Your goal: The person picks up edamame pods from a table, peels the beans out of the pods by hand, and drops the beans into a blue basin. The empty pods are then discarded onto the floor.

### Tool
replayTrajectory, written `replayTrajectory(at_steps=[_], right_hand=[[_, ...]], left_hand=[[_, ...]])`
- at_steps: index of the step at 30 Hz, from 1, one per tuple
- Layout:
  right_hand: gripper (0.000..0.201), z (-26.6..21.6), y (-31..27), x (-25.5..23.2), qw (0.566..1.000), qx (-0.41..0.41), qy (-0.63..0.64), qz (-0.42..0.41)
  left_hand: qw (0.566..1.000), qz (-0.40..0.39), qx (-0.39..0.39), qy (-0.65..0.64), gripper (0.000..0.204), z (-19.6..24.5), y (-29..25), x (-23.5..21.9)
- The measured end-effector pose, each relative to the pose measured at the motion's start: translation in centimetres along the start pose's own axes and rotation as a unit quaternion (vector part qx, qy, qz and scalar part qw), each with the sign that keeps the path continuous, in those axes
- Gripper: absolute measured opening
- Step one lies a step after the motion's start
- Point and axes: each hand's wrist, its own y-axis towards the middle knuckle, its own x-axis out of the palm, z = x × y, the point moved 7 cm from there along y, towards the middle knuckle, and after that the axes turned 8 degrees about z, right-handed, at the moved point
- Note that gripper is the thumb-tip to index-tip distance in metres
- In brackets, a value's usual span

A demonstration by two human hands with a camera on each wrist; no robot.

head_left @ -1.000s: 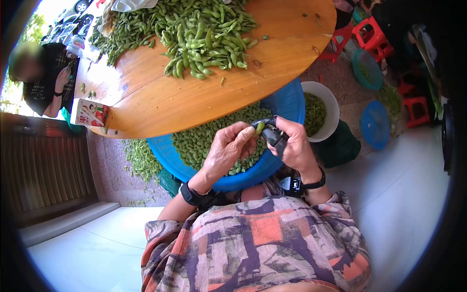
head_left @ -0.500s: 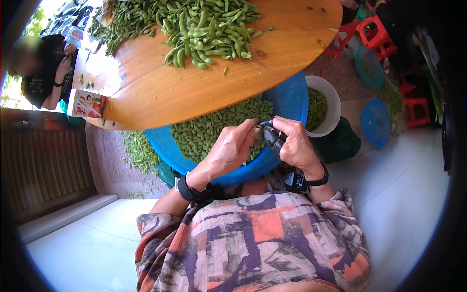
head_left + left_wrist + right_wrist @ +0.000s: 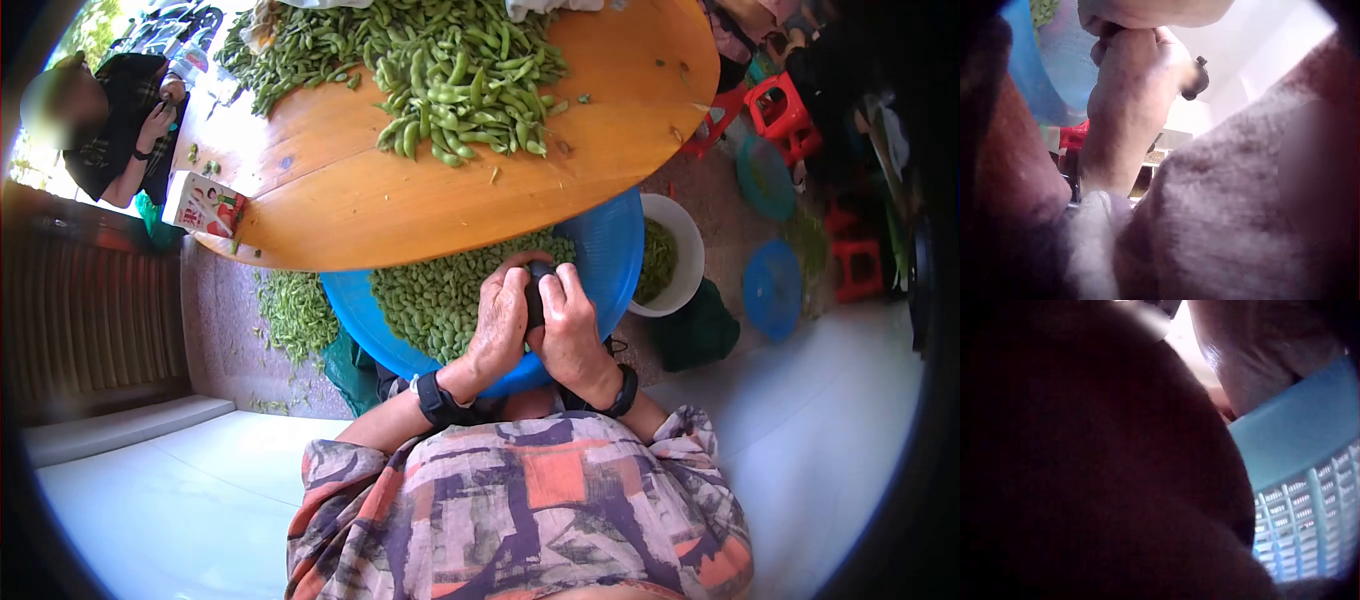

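Observation:
In the head view my left hand point(image 3: 500, 318) and right hand point(image 3: 572, 330) come together over the near side of a large blue basket point(image 3: 622, 240). Their fingers bend inward and meet. Black coverings point(image 3: 537, 290) sit on digits of the right hand, between the two hands. I cannot tell whether a pod is between the fingertips, since the backs of the hands hide them. Shelled green soybeans point(image 3: 430, 305) fill much of the basket below. The left wrist view catches a forearm point(image 3: 1122, 119) beside the basket wall point(image 3: 1063, 75); a dark blur fills most of the right wrist view.
A wooden table point(image 3: 340, 215) overhangs the basket, bearing a heap of soybean pods point(image 3: 470, 95) and a juice carton point(image 3: 205, 207). A white bucket point(image 3: 690, 250) stands to the right. Empty pods point(image 3: 295, 310) lie on the floor at left. Another person point(image 3: 120, 125) sits at the table's left end.
A green pod showed in the left fingertips a second ago; now the fingertips are hidden. The right hand has turned and closed in against the left. The head view has shifted slightly.

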Motion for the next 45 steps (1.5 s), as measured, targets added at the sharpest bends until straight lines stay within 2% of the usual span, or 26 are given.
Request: replayTrajectory(at_steps=[1,3,5,6,7,9,11,12,13,14,15,19,20,22,23,24,25,27,28,29,31,33,38,41,44,45], right_hand=[[0.038,0.1,0.0,0.0,1.0,-0.002,0.004,0.002],[0.049,0.5,-0.2,0.2,1.0,-0.014,-0.013,-0.006],[0.048,0.8,-0.3,-0.1,1.0,-0.009,-0.001,0.019],[0.046,1.0,-0.3,-0.1,0.999,-0.011,0.003,0.036],[0.046,0.9,-0.2,-0.1,0.999,-0.008,0.002,0.035],[0.027,0.4,-0.1,-0.7,0.996,-0.029,0.014,0.086],[0.026,0.7,-0.1,-0.6,0.996,-0.025,0.014,0.09],[0.025,0.8,0.0,-0.6,0.995,-0.026,0.015,0.096],[0.025,1.0,0.1,-0.6,0.995,-0.025,0.015,0.095],[0.031,1.3,0.2,-0.5,0.996,-0.021,0.009,0.091],[0.037,1.6,0.3,-0.6,0.996,-0.017,0.004,0.088],[0.024,2.5,0.9,-3.0,0.991,0.02,0.078,0.103],[0.024,2.5,0.9,-4.3,0.988,0.024,0.083,0.127],[0.067,5.2,-0.4,-6.9,0.978,0.112,0.045,0.172],[0.047,6.5,-0.6,-8.8,0.975,0.129,0.013,0.182],[0.018,5.9,0.6,-11.1,0.96,0.136,-0.052,0.239],[0.017,7.7,0.4,-12.6,0.951,0.132,-0.17,0.22],[0.023,10.5,-0.1,-14.2,0.942,0.134,-0.223,0.213],[0.028,10.8,-0.2,-14.8,0.942,0.136,-0.218,0.218],[0.033,10.9,-0.5,-15.3,0.942,0.139,-0.212,0.222],[0.04,11.2,-0.7,-15.4,0.944,0.158,-0.192,0.217],[0.034,10.7,-0.6,-15.2,0.939,0.148,-0.188,0.246],[0.022,9.6,-0.1,-13.4,0.947,0.172,-0.168,0.215],[0.02,8.1,0.8,-11.1,0.969,0.138,-0.083,0.185],[0.028,5.3,2.2,-7.4,0.982,0.11,0.113,0.105],[0.033,4.3,2.6,-6.2,0.979,0.107,0.157,0.069]], left_hand=[[1.0,0.004,0.005,0.0,0.027,-0.2,0.1,-0.1],[0.986,0.001,0.15,0.069,0.026,0.6,-0.1,0.0],[0.985,0.007,0.154,0.079,0.024,0.2,-0.2,0.1],[0.999,0.02,-0.032,-0.034,0.021,-2.6,-0.1,0.1],[0.965,0.03,-0.217,-0.146,0.021,-5.4,-1.0,0.5],[0.971,0.023,-0.192,-0.142,0.034,-5.2,-1.1,0.7],[0.989,0.032,0.108,0.095,0.042,-0.5,-0.2,0.3],[0.987,-0.015,-0.15,-0.059,0.04,-3.5,-0.8,0.5],[0.987,-0.015,-0.152,-0.059,0.04,-3.2,-0.6,0.6],[0.935,0.024,-0.262,-0.239,0.04,-3.8,-0.9,1.0],[0.837,0.062,-0.358,-0.408,0.042,-4.0,-1.3,1.7],[0.825,0.064,-0.377,-0.417,0.043,-3.5,-1.3,1.7],[0.883,-0.035,-0.328,-0.333,0.04,-3.0,-1.2,1.5],[0.964,-0.175,-0.177,-0.088,0.029,-1.2,-0.8,0.7],[0.965,-0.174,-0.176,-0.084,0.029,0.0,-0.3,-0.3],[0.975,-0.202,-0.086,0.023,0.025,2.4,0.6,-1.4],[0.965,-0.227,0.005,0.13,0.021,4.2,1.1,-2.1],[0.973,-0.129,0.053,0.182,0.019,6.2,3.5,-5.1],[0.939,-0.084,0.169,0.288,0.021,7.5,5.0,-6.4],[0.922,-0.022,0.217,0.321,0.023,8.3,6.4,-7.6],[0.912,0.022,0.216,0.349,0.024,8.3,9.1,-9.1],[0.877,-0.017,0.206,0.434,0.026,6.5,11.1,-9.5],[0.867,-0.028,0.221,0.445,0.022,5.6,11.9,-8.9],[0.879,-0.015,0.224,0.421,0.013,5.9,10.7,-8.8],[0.97,0.024,0.045,0.237,0.006,6.0,8.4,-8.4],[0.97,0.018,0.045,0.236,0.006,6.0,7.2,-7.5]])
